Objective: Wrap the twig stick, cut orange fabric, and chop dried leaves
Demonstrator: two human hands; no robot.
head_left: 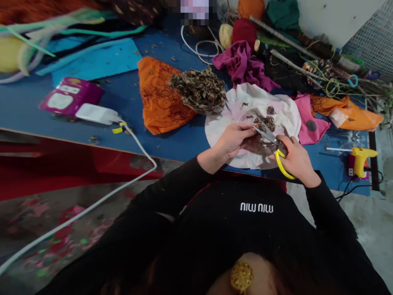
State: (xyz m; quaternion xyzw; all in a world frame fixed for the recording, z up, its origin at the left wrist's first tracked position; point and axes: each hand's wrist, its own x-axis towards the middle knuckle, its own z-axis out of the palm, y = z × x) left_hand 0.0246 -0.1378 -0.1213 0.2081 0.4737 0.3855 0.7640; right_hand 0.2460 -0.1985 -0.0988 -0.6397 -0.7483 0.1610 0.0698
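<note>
In my right hand (296, 159) are scissors (281, 157) with yellow handles, their blades pointing left and slightly apart. My left hand (233, 141) is closed in a pinch beside the blade tips; what its fingers hold, if anything, is too small to make out. Both hands are over a round white cloth (290, 116) with pinkish stains at the table's front edge. Small clumps of dark dried leaves (267, 123) lie on this cloth just beyond the blades. Touching its left edge is a large heap of dried leaves (204, 90), partly resting on an orange cloth (158, 94).
A purple power socket (72, 98) with a white plug sits on the blue table (123, 98) at left; its cable (101, 203) hangs off the front. A yellow glue gun (362, 159) lies at right. Behind are purple cloth (242, 65), sticks and a pink cloth (311, 119).
</note>
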